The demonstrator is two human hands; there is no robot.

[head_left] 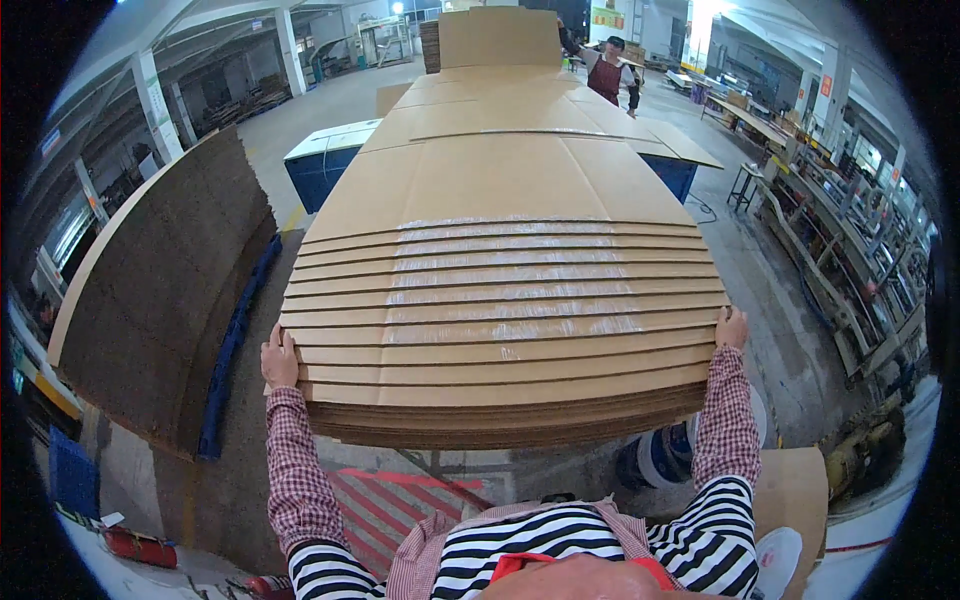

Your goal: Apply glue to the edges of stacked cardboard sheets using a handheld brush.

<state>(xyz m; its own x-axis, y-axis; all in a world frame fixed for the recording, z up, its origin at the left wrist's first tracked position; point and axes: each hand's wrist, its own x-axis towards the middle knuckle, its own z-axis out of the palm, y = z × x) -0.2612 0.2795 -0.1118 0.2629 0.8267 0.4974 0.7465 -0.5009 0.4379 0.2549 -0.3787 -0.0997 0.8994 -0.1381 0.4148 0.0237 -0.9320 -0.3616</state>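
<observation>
A staggered stack of flattened brown cardboard sheets (505,300) lies in front of me, each sheet set back a little from the one below, with glossy tape strips down the middle. My left hand (279,358) grips the stack's left edge. My right hand (731,328) grips its right edge. Both arms wear checked sleeves under striped cuffs.
A tall bundle of cardboard stands on edge (165,290) at my left. Blue tables (320,165) carry more sheets behind. Another person (608,72) works at the far end. Shelving and benches (850,260) line the right side. Red floor stripes (385,505) lie below.
</observation>
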